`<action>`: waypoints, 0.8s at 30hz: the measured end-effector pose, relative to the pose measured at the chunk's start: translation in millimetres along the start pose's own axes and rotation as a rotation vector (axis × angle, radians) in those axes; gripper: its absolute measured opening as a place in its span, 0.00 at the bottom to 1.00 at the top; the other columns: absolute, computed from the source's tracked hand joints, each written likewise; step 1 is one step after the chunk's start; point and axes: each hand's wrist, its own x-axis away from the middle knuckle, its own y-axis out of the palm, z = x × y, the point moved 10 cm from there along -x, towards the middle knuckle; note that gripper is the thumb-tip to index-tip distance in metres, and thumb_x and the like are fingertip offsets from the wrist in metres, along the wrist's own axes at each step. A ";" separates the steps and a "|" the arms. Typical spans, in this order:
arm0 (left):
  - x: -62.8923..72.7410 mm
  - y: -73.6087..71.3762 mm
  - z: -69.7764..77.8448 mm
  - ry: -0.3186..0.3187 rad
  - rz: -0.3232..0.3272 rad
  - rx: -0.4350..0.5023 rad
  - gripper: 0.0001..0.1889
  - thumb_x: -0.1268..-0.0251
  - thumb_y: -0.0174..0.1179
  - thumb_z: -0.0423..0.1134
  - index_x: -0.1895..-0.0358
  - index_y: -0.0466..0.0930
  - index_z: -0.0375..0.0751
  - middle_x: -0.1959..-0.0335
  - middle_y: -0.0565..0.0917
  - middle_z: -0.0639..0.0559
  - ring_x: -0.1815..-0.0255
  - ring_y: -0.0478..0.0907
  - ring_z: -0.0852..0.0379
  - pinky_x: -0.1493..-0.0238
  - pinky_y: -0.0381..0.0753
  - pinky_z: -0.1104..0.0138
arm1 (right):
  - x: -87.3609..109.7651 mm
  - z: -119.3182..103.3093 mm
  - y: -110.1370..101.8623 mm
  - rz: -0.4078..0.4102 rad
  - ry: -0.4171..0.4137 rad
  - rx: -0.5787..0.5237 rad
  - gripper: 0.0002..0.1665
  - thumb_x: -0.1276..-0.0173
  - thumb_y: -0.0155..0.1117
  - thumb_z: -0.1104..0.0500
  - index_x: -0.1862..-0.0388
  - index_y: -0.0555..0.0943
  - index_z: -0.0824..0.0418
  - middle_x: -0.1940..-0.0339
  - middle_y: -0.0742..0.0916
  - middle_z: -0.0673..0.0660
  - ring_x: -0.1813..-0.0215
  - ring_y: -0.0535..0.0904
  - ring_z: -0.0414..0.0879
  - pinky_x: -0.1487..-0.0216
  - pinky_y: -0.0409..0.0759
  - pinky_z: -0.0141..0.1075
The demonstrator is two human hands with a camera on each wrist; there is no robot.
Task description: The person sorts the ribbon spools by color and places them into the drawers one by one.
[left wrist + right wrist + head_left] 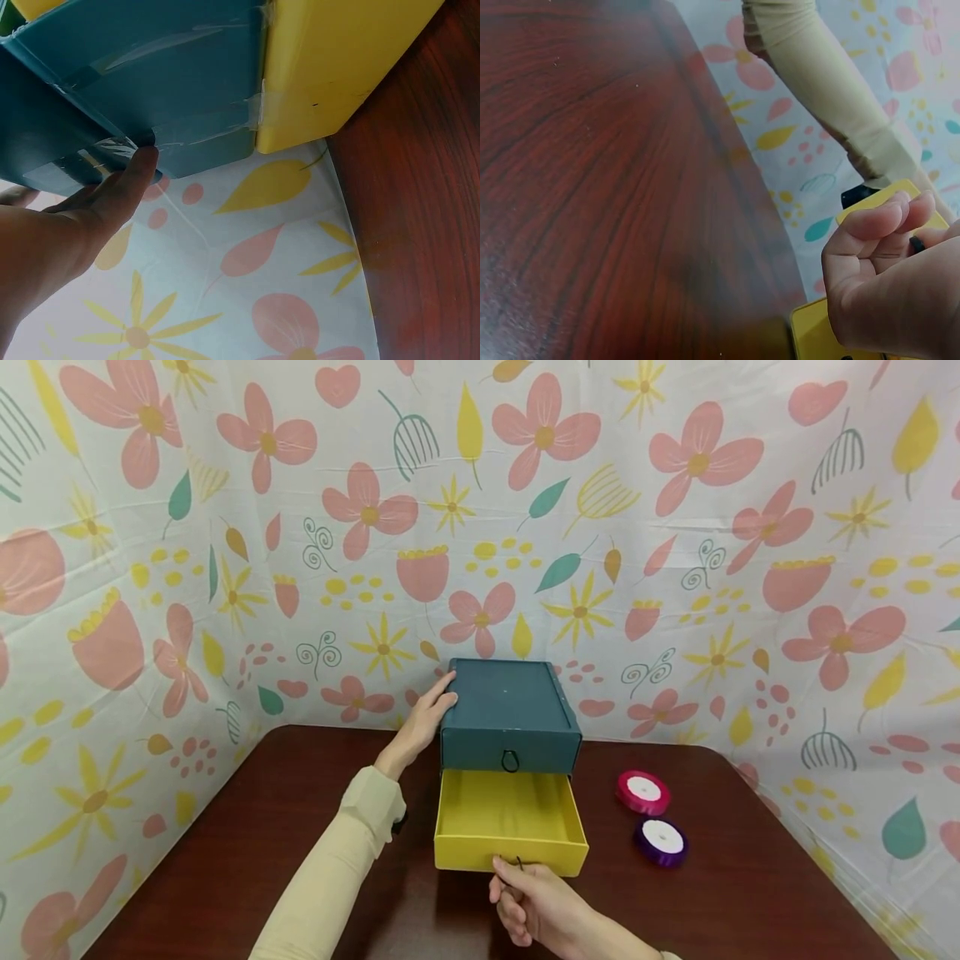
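A small drawer cabinet with a teal top (504,693) stands at the back of the table. Its lower yellow drawer (510,853) is pulled well out toward me, and the inside shows bare. The teal upper drawer (480,752) is closed, with a black loop (510,762) on its front. My left hand (423,714) rests with extended fingers against the cabinet's left side and top edge; the left wrist view shows its fingers (135,180) on the teal wall. At the yellow front, my right hand (536,902) pinches the drawer's black pull loop (519,862) between thumb and fingers.
To the right of the cabinet lie two ribbon spools, a pink one (643,792) and a purple one (662,841), close together. The dark red wooden table (225,843) meets a flower-printed cloth (480,527) behind and at both sides.
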 end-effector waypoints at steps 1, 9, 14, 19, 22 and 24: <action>-0.2 0.1 0.0 0.000 0.000 -0.001 0.29 0.20 0.37 0.48 0.21 0.44 0.51 0.20 0.44 0.51 0.19 0.41 0.47 0.22 0.47 0.47 | 0.7 0.3 0.6 -0.004 0.002 -0.004 0.21 0.25 0.49 0.41 0.71 0.77 0.53 0.88 0.74 0.41 0.84 0.69 0.35 0.79 0.69 0.27; -1.6 -0.2 -0.7 -0.005 0.005 -0.001 0.29 0.20 0.38 0.48 0.21 0.44 0.51 0.20 0.44 0.50 0.19 0.41 0.46 0.23 0.47 0.46 | 4.6 3.7 6.6 -0.048 0.011 -0.020 0.22 0.25 0.47 0.41 0.71 0.78 0.51 0.88 0.75 0.41 0.84 0.70 0.34 0.79 0.70 0.26; -1.6 -1.2 -0.3 -0.009 0.009 0.004 0.29 0.20 0.38 0.47 0.21 0.45 0.51 0.20 0.44 0.50 0.19 0.41 0.46 0.23 0.46 0.46 | 6.0 5.0 9.4 -0.067 0.015 -0.025 0.22 0.24 0.46 0.41 0.70 0.79 0.51 0.88 0.75 0.40 0.84 0.70 0.33 0.78 0.70 0.26; -0.9 -1.5 0.7 -0.007 0.012 0.003 0.29 0.20 0.38 0.47 0.21 0.45 0.51 0.20 0.44 0.50 0.19 0.41 0.47 0.22 0.46 0.46 | 8.0 6.2 12.9 -0.086 0.016 -0.043 0.22 0.23 0.45 0.42 0.70 0.79 0.51 0.87 0.76 0.40 0.83 0.71 0.33 0.78 0.70 0.26; -0.6 -1.0 0.3 -0.007 0.011 -0.001 0.29 0.20 0.38 0.48 0.21 0.45 0.51 0.20 0.44 0.50 0.19 0.41 0.47 0.22 0.46 0.47 | 9.5 7.3 14.7 -0.091 0.013 -0.053 0.22 0.23 0.45 0.42 0.70 0.79 0.51 0.87 0.76 0.40 0.83 0.71 0.33 0.78 0.71 0.25; -0.7 -0.5 -0.4 -0.007 0.011 -0.001 0.29 0.20 0.38 0.47 0.21 0.45 0.51 0.20 0.44 0.50 0.19 0.41 0.47 0.23 0.46 0.46 | 10.4 8.2 15.2 -0.091 0.011 -0.051 0.22 0.23 0.45 0.42 0.70 0.79 0.51 0.87 0.76 0.40 0.83 0.71 0.33 0.77 0.71 0.25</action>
